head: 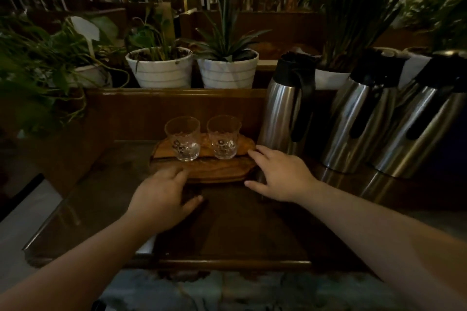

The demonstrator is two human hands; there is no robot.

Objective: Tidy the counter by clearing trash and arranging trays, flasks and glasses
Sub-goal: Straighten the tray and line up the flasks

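Note:
Two clear glasses, one on the left (182, 138) and one on the right (224, 137), stand upright on a small wooden tray (217, 169) at the back of the counter. My left hand (161, 199) rests at the tray's front left edge with its fingers spread. My right hand (280, 175) touches the tray's right end, fingers apart. Three steel flasks with black tops stand to the right: the nearest (284, 106), a middle one (358, 113) and the far one (424, 121). A larger dark wooden tray (235, 240) lies under my wrists.
White plant pots (161, 70) (227, 70) sit on a ledge behind the counter. Leafy plants (38, 76) hang over the left side. The counter's glass top (75, 209) ends at a left edge. A white scrap (146, 247) shows by my left forearm.

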